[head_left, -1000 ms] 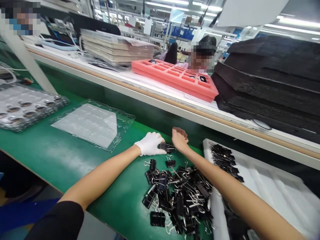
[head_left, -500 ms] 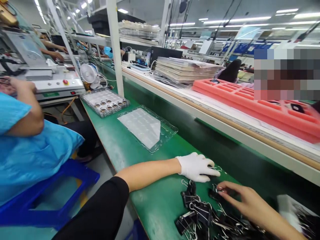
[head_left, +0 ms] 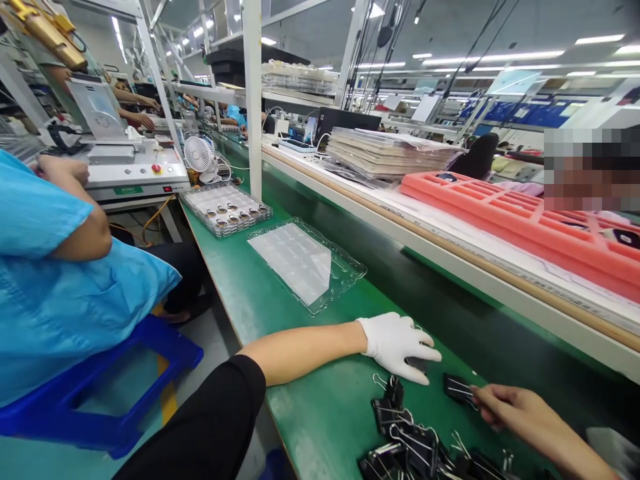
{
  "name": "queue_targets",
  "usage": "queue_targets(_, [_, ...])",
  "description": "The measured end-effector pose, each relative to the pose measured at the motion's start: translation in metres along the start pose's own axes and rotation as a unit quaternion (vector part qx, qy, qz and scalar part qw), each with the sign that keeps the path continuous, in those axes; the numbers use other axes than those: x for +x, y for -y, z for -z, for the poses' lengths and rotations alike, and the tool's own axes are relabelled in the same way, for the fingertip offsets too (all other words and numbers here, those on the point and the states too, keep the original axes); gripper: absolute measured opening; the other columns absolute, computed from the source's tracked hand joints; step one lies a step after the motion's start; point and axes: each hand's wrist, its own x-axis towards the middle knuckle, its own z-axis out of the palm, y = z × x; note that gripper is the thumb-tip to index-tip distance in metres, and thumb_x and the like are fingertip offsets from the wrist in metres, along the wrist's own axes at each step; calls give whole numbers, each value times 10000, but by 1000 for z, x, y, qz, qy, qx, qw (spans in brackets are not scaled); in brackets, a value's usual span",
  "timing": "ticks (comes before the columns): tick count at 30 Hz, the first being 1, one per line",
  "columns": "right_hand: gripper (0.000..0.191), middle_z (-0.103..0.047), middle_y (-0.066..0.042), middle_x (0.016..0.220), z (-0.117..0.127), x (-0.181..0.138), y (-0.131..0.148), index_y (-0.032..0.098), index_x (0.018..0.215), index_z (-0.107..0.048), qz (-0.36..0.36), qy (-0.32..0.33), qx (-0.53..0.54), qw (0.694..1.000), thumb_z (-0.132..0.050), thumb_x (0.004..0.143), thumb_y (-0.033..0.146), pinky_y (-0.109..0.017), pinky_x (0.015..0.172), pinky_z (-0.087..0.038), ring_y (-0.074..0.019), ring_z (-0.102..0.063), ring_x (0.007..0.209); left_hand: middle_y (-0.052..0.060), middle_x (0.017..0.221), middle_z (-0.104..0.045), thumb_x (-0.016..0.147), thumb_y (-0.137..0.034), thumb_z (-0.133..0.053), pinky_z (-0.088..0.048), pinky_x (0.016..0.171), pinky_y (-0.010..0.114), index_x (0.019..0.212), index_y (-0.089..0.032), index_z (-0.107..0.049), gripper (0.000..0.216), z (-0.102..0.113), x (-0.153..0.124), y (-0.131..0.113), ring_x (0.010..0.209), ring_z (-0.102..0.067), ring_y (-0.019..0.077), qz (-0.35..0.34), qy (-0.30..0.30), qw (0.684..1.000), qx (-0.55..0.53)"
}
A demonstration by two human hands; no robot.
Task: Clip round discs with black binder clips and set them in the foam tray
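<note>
My left hand [head_left: 399, 347], in a white glove, lies low over the green bench with its fingers spread. A dark object [head_left: 416, 364] shows between its thumb and fingers; the glove hides most of it. To the right, my bare right hand [head_left: 515, 407] pinches the wire handle of a black binder clip [head_left: 457, 387], its body pointing towards the gloved hand. Just below both hands, a heap of black binder clips [head_left: 413, 443] with silver handles spreads to the bottom edge.
Beyond my left arm lies a clear plastic tray [head_left: 345, 267] with a whitish sheet. Farther back are stacked trays [head_left: 225, 210] and a small fan [head_left: 200, 157]. A shelf with a pink foam tray [head_left: 480, 213] runs along the right. A co-worker in blue [head_left: 75, 267] sits left.
My right hand has moved right and now has a binder clip by its handle, away from the heap. My left hand's fingers have spread wider, showing the dark object. The view has shifted slightly.
</note>
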Motion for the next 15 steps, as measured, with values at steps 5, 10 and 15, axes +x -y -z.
queue_targets(5, [437,-651,-188,649,7,-4,18,345,442,-622,-54,72,95,991,-620,595,755,-462,731,-499,-238,-634,566,128,1013,-708,846,-862,-487,-377,506,330,1185,-188,-662,774,4,6,-2,751,-676,264,76,54,995,-32])
queue_targets(10, [451,-622,-197,614,5,-4,26,341,407,-602,-76,78,104,989,-640,500,781,-484,713,-464,-243,-590,542,100,1058,-735,906,-668,-623,-397,584,358,1313,-259,-640,578,27,9,11,829,-681,269,16,132,991,0])
queue_targets(15, [513,-615,-220,569,-1,1,16,327,445,-643,-27,37,37,998,-478,597,789,-455,588,-444,-228,-583,478,157,1008,-724,885,-744,-588,-405,744,440,1002,-183,-751,596,28,8,9,971,-620,329,-6,49,998,49])
